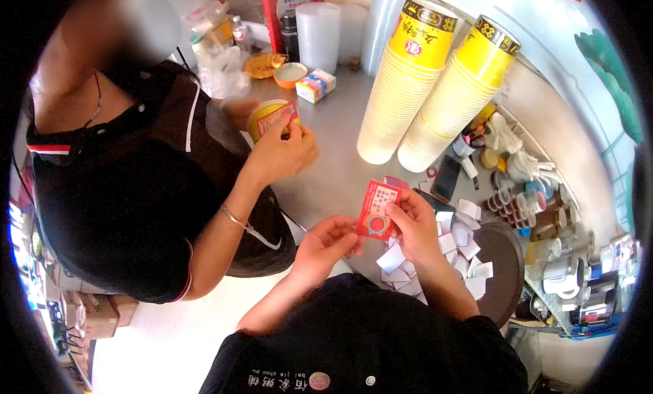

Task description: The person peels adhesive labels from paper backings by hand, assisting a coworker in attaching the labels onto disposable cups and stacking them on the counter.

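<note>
In front of me, my right hand (416, 225) grips a red printed label (378, 209) with a picture of a bowl, thumb across its front. My left hand (330, 243) has its thumb and fingers pinched together at the label's lower left corner. Below my right hand lies a heap of small curled white paper pieces (479, 270). To the left, a co-worker's hand (289, 149) presses a similar red label (275, 120) against a yellow paper cup (254, 125).
Two tall stacks of yellow paper cups, a left one (403, 88) and a right one (459, 94), stand behind my hands on the metal table (326, 173). A phone (446, 178) lies right of them. A round brown board (507, 275) and several jars (517, 203) are further right.
</note>
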The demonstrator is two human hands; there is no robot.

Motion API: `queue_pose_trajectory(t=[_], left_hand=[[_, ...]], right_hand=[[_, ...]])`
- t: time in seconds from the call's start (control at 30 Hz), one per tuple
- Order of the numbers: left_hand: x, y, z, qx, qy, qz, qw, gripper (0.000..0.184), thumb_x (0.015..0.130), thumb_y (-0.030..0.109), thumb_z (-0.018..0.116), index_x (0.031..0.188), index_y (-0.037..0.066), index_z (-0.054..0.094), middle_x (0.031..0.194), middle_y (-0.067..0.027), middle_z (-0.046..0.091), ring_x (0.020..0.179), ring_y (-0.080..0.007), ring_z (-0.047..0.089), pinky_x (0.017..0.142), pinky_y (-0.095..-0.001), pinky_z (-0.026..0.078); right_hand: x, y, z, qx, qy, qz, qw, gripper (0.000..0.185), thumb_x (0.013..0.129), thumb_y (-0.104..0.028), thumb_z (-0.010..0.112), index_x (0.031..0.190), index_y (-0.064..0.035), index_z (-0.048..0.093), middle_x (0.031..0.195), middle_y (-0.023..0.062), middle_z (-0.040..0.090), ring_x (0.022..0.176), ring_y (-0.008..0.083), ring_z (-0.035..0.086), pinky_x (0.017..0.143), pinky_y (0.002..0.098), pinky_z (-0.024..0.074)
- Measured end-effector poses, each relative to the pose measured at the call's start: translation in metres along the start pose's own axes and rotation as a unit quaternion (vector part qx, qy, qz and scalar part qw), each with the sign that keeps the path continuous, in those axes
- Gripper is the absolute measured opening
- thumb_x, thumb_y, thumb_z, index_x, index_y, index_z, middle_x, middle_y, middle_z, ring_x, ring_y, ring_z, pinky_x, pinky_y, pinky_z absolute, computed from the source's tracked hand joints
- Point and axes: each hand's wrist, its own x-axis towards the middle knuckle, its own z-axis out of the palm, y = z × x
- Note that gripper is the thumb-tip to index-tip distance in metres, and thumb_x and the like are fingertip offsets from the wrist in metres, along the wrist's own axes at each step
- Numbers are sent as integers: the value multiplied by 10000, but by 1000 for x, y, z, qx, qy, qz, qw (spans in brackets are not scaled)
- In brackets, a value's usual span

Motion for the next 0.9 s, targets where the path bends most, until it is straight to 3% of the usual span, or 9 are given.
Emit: queue_pose_trajectory(t=[0.03, 0.1, 0.23, 0.43, 0.73, 0.8, 0.83, 0.9], left_hand=[[1, 0, 0, 0, 0, 1, 1000, 330, 859, 5, 537, 1183, 8, 473, 870, -88, 622, 724, -125, 580, 693, -246, 471], [-1, -3, 2, 5, 13, 41, 999, 117, 878, 44, 528, 979, -3, 565, 827, -80, 623, 721, -120, 581, 682, -233, 469], [1, -1, 2, 28, 18, 29, 999, 95, 876, 40, 535, 952, 0, 575, 810, -73, 622, 719, -121, 580, 676, -234, 471], [0, -6, 0, -57, 15, 18, 998, 111, 861, 55, 580, 955, -5, 578, 802, -59, 623, 742, -117, 578, 674, -236, 456], [-4, -1, 4, -55, -13, 63, 996, 41, 822, 0, 605, 862, -5, 601, 807, -66, 628, 729, -124, 600, 677, -245, 484], [-5, 0, 6, -44, -7, 69, 997, 44, 821, 4, 607, 863, -6, 602, 802, -62, 627, 728, -120, 598, 674, -243, 482], [-6, 1, 6, -32, 2, 74, 997, 48, 820, 8, 609, 865, -7, 602, 798, -58, 626, 726, -116, 596, 672, -240, 480], [-6, 1, 8, 0, 14, 73, 997, 47, 818, 14, 614, 859, -7, 603, 793, -52, 626, 720, -106, 591, 668, -233, 475]], right_hand=[[0, -2, 0, 0, 0, -1, 1000, 79, 876, -111, 570, 925, -51, 549, 727, 3, 574, 548, 40, 488, 449, 179, 352], [-1, -3, 1, 4, -5, -16, 1000, 82, 877, -112, 569, 927, -51, 547, 720, 3, 571, 543, 40, 483, 447, 180, 353], [-3, -1, 2, 11, 9, -6, 1000, 82, 874, -110, 574, 925, -52, 546, 716, 2, 568, 540, 42, 482, 449, 182, 355], [-2, 5, -1, 34, -11, -5, 999, 81, 872, -102, 577, 925, -47, 550, 727, 1, 578, 556, 40, 499, 464, 176, 370], [-4, 20, 2, 72, -6, 62, 995, 155, 832, -77, 617, 961, -11, 562, 859, 42, 621, 703, 83, 571, 556, 208, 442], [0, 37, -5, -169, -9, -76, 983, 237, 790, -68, 655, 995, -3, 555, 931, 70, 608, 753, 109, 569, 588, 230, 450], [-6, 30, -3, -170, -10, -79, 982, 237, 790, -68, 655, 995, -3, 555, 931, 70, 608, 753, 109, 569, 588, 230, 450], [-18, 9, 2, -284, 0, -230, 931, 270, 758, -65, 681, 1000, -15, 574, 979, 89, 594, 791, 132, 567, 617, 243, 454]])
